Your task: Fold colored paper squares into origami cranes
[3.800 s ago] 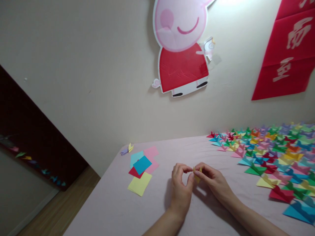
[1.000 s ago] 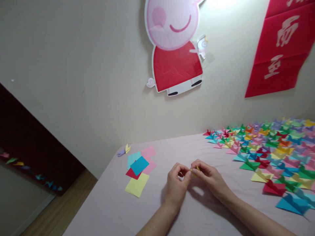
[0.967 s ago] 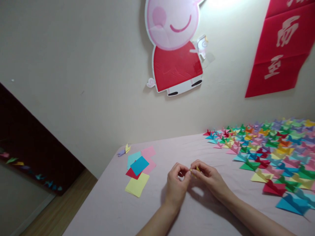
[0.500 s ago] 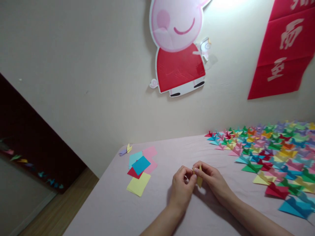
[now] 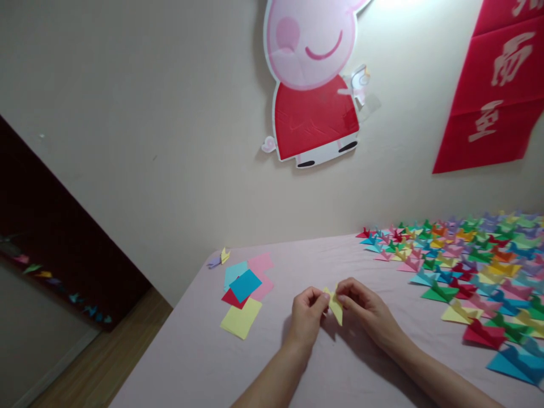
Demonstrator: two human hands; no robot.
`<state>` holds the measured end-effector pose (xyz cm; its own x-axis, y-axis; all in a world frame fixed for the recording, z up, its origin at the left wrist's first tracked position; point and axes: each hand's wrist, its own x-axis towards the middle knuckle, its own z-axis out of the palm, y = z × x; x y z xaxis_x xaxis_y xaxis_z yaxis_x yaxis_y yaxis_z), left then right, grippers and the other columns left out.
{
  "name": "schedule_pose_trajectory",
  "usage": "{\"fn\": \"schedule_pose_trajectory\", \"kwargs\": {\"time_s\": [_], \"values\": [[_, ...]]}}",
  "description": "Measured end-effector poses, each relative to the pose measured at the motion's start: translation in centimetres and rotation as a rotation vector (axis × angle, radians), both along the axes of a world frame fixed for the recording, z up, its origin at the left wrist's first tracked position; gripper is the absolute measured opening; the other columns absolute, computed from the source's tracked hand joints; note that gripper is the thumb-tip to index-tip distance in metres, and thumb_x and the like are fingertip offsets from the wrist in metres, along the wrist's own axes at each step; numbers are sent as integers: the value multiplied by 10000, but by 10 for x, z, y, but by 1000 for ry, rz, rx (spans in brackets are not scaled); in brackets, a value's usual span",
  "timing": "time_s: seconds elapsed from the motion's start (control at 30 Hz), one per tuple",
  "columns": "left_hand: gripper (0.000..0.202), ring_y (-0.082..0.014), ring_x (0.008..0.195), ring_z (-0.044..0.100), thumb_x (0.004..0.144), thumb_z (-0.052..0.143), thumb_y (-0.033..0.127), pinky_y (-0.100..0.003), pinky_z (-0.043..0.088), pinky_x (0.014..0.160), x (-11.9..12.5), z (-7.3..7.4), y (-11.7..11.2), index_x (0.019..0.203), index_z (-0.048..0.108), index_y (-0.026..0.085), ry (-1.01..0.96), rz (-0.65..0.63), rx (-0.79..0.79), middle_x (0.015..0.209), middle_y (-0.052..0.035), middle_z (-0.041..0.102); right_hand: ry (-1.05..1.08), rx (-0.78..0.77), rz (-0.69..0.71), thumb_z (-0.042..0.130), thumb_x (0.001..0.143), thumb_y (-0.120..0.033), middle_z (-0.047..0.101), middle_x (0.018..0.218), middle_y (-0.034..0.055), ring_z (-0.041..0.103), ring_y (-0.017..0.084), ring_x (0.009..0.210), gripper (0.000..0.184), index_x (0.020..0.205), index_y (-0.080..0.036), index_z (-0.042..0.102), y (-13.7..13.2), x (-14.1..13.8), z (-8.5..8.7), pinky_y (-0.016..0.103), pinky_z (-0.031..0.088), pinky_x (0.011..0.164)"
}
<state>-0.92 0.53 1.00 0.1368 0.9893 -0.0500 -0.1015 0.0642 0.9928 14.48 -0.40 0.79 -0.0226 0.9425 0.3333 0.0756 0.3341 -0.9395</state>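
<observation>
Between my two hands is a small piece of folded yellow paper (image 5: 335, 309), raised a little over the cloth-covered table, one pointed end hanging down. My left hand (image 5: 309, 314) pinches its left edge between thumb and forefinger. On the other side, my right hand (image 5: 361, 306) grips the upper right edge with thumb and fingertips, the other fingers curled. The fingers hide part of the folds. To the left of my hands lie loose paper sheets: yellow (image 5: 241, 318), blue (image 5: 245, 285), red (image 5: 233, 298), light blue (image 5: 233, 273) and pink (image 5: 260, 262), partly overlapping.
Rows of coloured folded paper birds (image 5: 463, 275) cover the table's right side. Two small folded pieces (image 5: 219, 258) sit at the far left corner. Behind the table (image 5: 204, 351) rises a wall with a pig cutout (image 5: 317, 122) and a red banner (image 5: 480, 102).
My hands have drawn slightly apart, and the yellow paper has turned so that a broader face shows. The view has shifted slightly.
</observation>
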Motion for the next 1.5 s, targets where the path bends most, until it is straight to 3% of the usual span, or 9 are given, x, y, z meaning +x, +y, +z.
{"fn": "schedule_pose_trajectory", "kwargs": {"time_s": [0.17,0.4,0.5,0.7,1.03,1.2,1.33,1.5], "values": [[411,-107,551,391,662,717,542,-240,290,565,-3,1,2,610,528,181,-60,48,-36,569,33,482,-84,104,83,546,860,-320,679,920,39,636,217,894,170,869,-236,694,-3,1,3,323,511,799],[378,-109,564,395,645,733,500,-242,284,579,-4,3,2,601,556,169,-66,42,-43,570,22,513,-80,58,68,606,802,-288,665,1004,65,632,213,891,92,814,-220,666,-3,-1,5,288,514,695],[369,-107,563,381,647,729,491,-241,280,572,-4,2,1,594,555,170,-52,35,-33,569,26,507,-21,-32,91,639,797,-346,655,951,59,616,189,791,145,794,-202,649,-3,-2,6,277,496,638],[383,-115,576,391,678,711,519,-244,307,581,-2,1,0,613,563,172,-14,9,15,584,26,510,124,-181,56,737,732,-520,578,622,-24,507,135,589,358,706,-192,597,1,-2,1,266,417,568],[281,-117,593,411,727,689,430,-236,333,577,1,-4,-2,692,564,181,130,19,124,632,40,504,219,-208,7,833,629,-516,551,603,-53,508,120,562,434,706,-207,539,4,-2,-3,242,415,532],[272,-113,585,418,730,691,422,-231,347,571,2,-8,-1,687,583,176,138,45,163,642,35,523,255,-197,-26,848,616,-498,537,598,-77,497,112,539,472,800,-228,507,5,-3,-3,220,397,504],[320,-106,552,432,733,720,463,-222,346,546,4,-10,-1,694,595,171,75,54,143,607,35,536,218,-224,6,817,634,-532,570,610,-63,524,128,557,479,888,-212,567,7,-2,-4,237,416,528],[300,-133,604,538,733,740,442,-233,403,590,8,-12,-1,733,629,163,-49,51,162,655,-4,628,93,-225,-3,739,708,-567,599,627,-27,502,120,558,395,712,-191,616,4,-2,-3,239,406,523]]}}
